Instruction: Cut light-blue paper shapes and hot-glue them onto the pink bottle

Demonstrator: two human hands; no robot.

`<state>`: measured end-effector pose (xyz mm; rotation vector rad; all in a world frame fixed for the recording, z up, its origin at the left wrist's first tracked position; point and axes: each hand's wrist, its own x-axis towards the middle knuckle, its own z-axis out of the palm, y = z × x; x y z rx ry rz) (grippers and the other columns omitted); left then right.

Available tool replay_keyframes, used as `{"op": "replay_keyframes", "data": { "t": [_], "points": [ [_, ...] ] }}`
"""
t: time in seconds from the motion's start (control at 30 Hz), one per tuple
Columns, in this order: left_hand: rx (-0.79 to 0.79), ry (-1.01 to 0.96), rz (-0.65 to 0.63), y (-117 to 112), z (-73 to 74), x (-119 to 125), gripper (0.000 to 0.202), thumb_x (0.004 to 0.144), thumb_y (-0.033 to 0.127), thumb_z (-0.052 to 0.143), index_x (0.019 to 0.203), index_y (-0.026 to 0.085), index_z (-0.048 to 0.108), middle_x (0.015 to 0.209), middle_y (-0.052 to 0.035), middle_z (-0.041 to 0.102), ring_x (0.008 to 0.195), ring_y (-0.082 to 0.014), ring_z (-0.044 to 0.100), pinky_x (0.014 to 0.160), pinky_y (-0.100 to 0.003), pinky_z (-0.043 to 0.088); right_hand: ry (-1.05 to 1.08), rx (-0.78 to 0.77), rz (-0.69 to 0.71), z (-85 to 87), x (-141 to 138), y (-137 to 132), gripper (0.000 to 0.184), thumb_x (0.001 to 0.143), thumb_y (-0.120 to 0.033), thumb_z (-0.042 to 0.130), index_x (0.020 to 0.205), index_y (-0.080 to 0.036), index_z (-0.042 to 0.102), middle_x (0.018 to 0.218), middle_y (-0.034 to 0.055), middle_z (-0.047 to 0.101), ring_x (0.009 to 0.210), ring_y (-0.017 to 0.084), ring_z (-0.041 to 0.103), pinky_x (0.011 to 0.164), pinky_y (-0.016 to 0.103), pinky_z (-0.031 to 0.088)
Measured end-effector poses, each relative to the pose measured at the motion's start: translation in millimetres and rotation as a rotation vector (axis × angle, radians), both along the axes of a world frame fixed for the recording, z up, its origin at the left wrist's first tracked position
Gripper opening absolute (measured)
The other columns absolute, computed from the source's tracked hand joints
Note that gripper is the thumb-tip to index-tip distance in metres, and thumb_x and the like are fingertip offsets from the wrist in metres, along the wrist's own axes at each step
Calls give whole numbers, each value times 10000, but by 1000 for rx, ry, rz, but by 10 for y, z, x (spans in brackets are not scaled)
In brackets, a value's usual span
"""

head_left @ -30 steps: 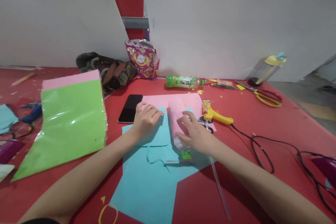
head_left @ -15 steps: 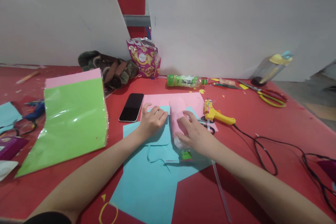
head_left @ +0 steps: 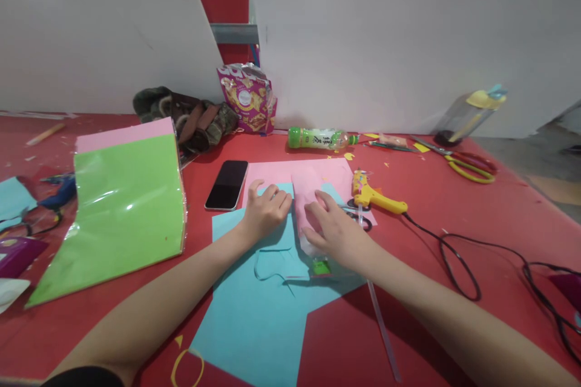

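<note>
A plastic bottle (head_left: pixel 308 199) lies wrapped in pink paper, its clear end and green cap towards me. My right hand (head_left: pixel 338 233) rests over its right side, thumb and fingers bent against the pink wrap. Close by on the left, my left hand (head_left: pixel 267 211) is closed, with curled fingers at the edge of a light-blue paper piece (head_left: pixel 276 238); its fingertips are partly hidden. Under both lies a larger blue sheet (head_left: pixel 258 326), with a pink sheet (head_left: pixel 272 170) behind. A thin blue strip (head_left: pixel 256 266) curls near the paper's front edge.
A yellow hot glue gun (head_left: pixel 379 201) with a glue stick and black cord lies right, beside black-handled scissors (head_left: pixel 363 221). Around are a phone (head_left: pixel 227 185), green paper pack (head_left: pixel 129 199), green-labelled bottle (head_left: pixel 318 138), snack bag (head_left: pixel 249 100), large scissors (head_left: pixel 469 169) and a tumbler (head_left: pixel 469 115).
My left hand shifts very slightly to the right along the blue paper. The right hand and the wrapped bottle stay almost in place; the view tilts a little.
</note>
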<state>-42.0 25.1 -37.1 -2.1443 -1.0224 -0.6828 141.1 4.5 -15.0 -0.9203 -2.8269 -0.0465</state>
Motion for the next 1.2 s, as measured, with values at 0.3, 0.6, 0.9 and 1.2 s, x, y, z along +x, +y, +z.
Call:
{"op": "replay_keyframes", "data": {
  "t": [0.3,0.6,0.9,1.2],
  "points": [
    [4,11,4,11,-14,-1,222,780,40,437,670,163,586,556,10,604,589,-154,511,787,-399,244,-22,93,6,-26,-3,-6,165,822,-148,460,818,-186,620,998,94,513,1147,294,341,871,469,389],
    [20,21,-8,28,-31,0,224,788,40,426,672,150,581,542,9,590,588,-151,507,788,-398,237,10,107,3,-41,-16,-1,159,822,-178,477,791,-165,633,957,120,560,1134,306,357,850,477,394],
    [29,33,-27,45,-50,-5,207,788,44,435,694,153,584,560,16,602,601,-145,517,796,-390,246,-26,41,-46,39,-59,-25,209,851,-194,427,807,-162,629,994,117,551,1159,301,354,872,456,416],
    [26,36,-42,54,-61,-19,220,803,52,422,709,167,583,584,21,622,625,-148,539,806,-384,247,-41,-74,-137,131,-106,-55,170,833,-174,445,762,-156,599,1025,108,541,1168,286,370,904,439,408]
  ]
}}
